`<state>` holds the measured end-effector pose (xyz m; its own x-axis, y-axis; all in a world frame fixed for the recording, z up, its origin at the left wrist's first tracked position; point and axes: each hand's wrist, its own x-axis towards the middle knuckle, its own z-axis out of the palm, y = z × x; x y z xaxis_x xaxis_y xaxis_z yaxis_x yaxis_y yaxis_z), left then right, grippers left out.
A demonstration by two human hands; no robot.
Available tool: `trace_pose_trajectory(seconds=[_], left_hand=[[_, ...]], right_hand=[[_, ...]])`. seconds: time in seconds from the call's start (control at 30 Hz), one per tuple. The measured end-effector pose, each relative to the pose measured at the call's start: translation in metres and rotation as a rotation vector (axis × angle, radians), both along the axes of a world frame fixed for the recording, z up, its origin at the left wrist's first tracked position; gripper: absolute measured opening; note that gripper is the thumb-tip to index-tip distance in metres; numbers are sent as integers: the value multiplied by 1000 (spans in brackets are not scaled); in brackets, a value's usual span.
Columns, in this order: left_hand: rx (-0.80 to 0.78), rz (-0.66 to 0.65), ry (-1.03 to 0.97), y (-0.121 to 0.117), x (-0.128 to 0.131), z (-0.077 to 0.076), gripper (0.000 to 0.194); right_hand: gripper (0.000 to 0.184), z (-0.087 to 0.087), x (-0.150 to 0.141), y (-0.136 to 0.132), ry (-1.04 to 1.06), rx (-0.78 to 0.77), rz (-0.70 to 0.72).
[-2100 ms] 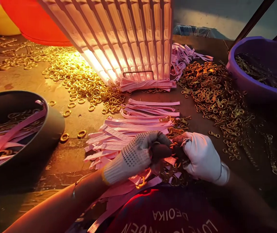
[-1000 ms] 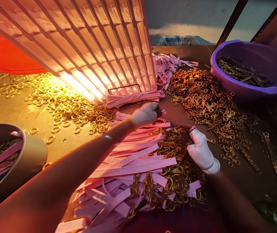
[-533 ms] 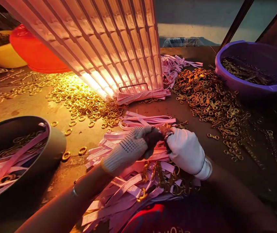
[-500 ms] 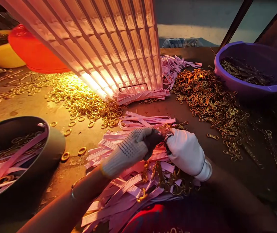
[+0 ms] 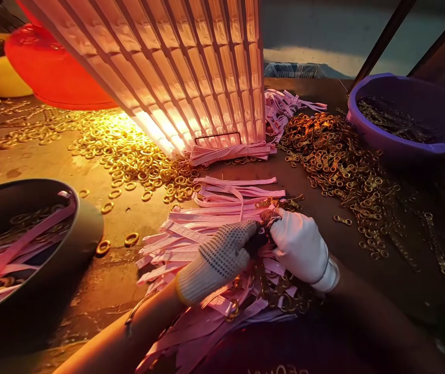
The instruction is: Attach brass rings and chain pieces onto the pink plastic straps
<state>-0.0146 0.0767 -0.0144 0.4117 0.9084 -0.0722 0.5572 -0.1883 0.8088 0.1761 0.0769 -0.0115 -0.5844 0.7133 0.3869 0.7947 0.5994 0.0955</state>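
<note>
My left hand (image 5: 222,254), in a pale knitted glove with dark dots, is closed at the fingertips. Its dark fingers meet those of my right hand (image 5: 300,246), which wears a white glove and is also closed. Whatever lies between the two hands is hidden by the fingers. Right beneath them spreads a pile of pink stitched straps (image 5: 179,228). Brass-coloured rings and clasps (image 5: 284,296) hang among the straps close to my body. A few more pink straps (image 5: 241,189) lie just beyond my fingers.
A lit, ribbed translucent panel (image 5: 191,78) stands ahead, with gold rings (image 5: 140,161) heaped at its left. Metal clasps (image 5: 335,150) are piled on the right before a purple basin (image 5: 397,145). A dark tub (image 5: 90,223) of straps stands left; a red container (image 5: 58,72) sits behind.
My left hand has shifted slightly down and right, its fingers still meeting the right hand's. My right hand has barely moved. The view has turned a little.
</note>
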Motion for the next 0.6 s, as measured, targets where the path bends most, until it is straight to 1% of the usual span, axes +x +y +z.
trace_pose_trajectory(seconds=[0.07, 0.1, 0.2, 0.3, 0.37, 0.43, 0.53, 0.6], left_hand=[[-15, -29, -8, 3, -2, 0, 17], [-38, -17, -18, 5, -4, 1, 18], [-85, 74, -16, 4, -6, 4, 26], [-30, 112, 13, -2, -5, 2, 21], [-1, 114, 26, -6, -3, 0, 20], [5, 119, 40, -6, 1, -2, 21], [9, 112, 68, -1, 5, -3, 24], [1, 87, 91, 3, 0, -1, 24]], right_hand=[[20, 3, 2, 1, 13, -46, -10], [21, 5, 2, 0, 3, -87, -21], [21, 16, 2, -3, -105, -248, -74], [18, 25, -2, -2, -228, -411, -143], [14, 26, -5, 2, -264, -479, -146], [11, 23, -7, 6, -274, -497, -95], [16, 15, -9, 12, -270, -473, -9], [19, 12, -10, 14, -259, -453, 51]])
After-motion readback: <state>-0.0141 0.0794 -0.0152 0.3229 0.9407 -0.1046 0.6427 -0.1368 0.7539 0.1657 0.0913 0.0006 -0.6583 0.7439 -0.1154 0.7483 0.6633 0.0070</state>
